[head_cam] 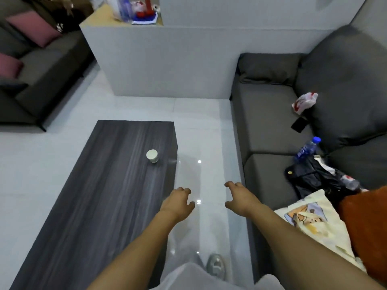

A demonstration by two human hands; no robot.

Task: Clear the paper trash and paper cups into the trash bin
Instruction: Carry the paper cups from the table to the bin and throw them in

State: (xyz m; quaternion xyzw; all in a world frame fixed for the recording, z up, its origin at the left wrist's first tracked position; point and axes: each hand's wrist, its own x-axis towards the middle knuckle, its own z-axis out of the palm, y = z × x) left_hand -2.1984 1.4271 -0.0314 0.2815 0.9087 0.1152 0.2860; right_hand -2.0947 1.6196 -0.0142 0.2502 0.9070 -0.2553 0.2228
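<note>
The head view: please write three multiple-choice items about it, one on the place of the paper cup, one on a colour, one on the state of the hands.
1. Where does the paper cup stand?
A. on the dark table
B. on the floor
C. on the sofa

2. What colour is the cap of the water bottle?
A. red
B. blue
C. green

3. How are the left hand and right hand?
A. both grip cups
B. one holds paper
C. both hold nothing

Answers:
1 A, it stands near the table's far right edge.
2 B, the cap shows blue on the sofa.
3 C, the fingers hang loose over the floor.
</note>
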